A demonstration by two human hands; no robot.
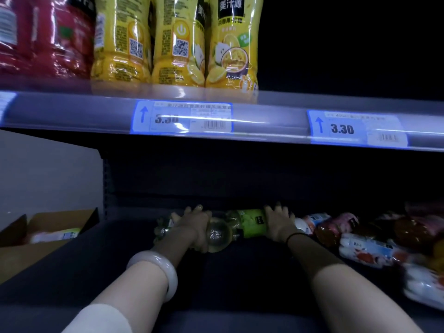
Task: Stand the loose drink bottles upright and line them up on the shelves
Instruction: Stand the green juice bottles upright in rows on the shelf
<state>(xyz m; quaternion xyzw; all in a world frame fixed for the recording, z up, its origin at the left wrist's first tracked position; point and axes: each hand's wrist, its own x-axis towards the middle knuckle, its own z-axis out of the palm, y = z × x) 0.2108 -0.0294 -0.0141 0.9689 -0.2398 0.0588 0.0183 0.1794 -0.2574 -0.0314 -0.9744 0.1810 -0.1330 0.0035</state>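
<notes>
- I see my left hand [192,224] clamped around a clear bottle [217,234] lying sideways on the dim lower shelf [120,272].
- My right hand [280,222] wraps a green-labelled bottle [251,223], also lying down, touching the clear one.

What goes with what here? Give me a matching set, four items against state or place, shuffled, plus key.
1. yellow juice bottles
2. green-label bottle
3. clear bottle
4. cardboard box

A. lying down, under the left hand
B. far left of the lower shelf
C. upright on the upper shelf
D. lying down, under the right hand

Pairs: 1-C, 2-D, 3-A, 4-B
</notes>
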